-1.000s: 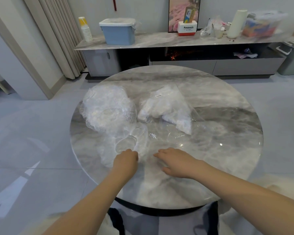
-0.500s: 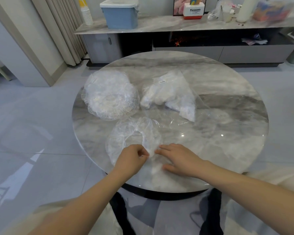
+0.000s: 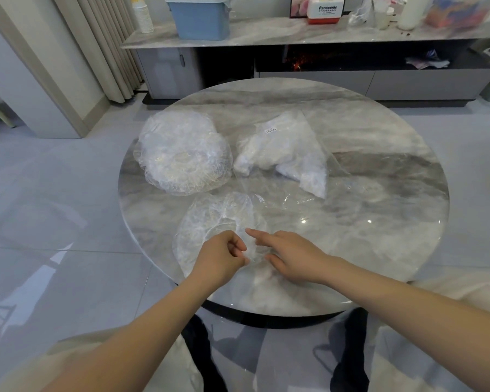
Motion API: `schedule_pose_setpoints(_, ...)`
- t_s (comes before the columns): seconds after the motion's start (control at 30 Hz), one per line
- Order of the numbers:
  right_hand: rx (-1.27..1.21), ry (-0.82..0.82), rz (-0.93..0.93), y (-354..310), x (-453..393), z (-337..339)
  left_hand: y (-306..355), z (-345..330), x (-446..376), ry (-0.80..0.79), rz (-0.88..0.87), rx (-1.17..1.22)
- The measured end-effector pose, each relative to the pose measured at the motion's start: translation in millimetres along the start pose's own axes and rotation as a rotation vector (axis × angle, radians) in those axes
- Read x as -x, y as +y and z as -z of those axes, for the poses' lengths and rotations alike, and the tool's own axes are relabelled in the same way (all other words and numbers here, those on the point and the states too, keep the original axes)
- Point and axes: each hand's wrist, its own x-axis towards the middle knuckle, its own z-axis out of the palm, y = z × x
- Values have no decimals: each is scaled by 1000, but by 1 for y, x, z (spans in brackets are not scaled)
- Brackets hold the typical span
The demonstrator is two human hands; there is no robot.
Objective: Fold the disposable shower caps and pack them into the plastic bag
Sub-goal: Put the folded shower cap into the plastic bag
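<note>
Marble table point(image 3: 379, 193) | Panasonic box point(image 3: 326, 9) | left hand point(image 3: 219, 260) pinching shower cap point(image 3: 210, 222)

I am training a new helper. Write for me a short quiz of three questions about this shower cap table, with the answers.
1. True or false: the single shower cap at the near edge of the round marble table is already inside the plastic bag.
2. Which hand pinches the single cap's edge in its grip: (a) the left hand or (b) the right hand?
3. Fill in: the pile of shower caps lies to the ____ of the bag in the head view.

Key: 1 false, it lies on the table in front of the bag; 2 (a), the right hand rests open with its forefinger out; 3 left.
</note>
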Motion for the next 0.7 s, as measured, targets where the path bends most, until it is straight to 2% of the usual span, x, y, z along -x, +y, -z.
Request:
schedule_pose_setpoints(0.07, 8, -7, -25, 3, -2, -1, 2, 1, 2, -14, -16, -39)
schedule_pose_setpoints(0.17, -61, 74, 5, 2, -1, 7, 2, 0, 6, 1, -54, -236)
schedule_pose_setpoints(0.3, -199, 207, -8, -5, 10, 17, 5, -4, 15, 146, -133, -472)
schedule_pose_setpoints(0.4, -96, 306, -43, -3, 21, 21, 9, -4, 19, 214, -241, -555)
schedule_pose_setpoints(0.53, 101, 343, -10, 3, 36, 30, 10, -3, 27, 139, -341, -499)
schedule_pose_setpoints(0.6, 170, 351, 73, 9, 39, 32, 11, -3, 32, 67, -368, -444)
schedule_pose_setpoints(0.7, 198, 344, 176, 19, 45, 28, 11, -3, 37, -98, -303, -349)
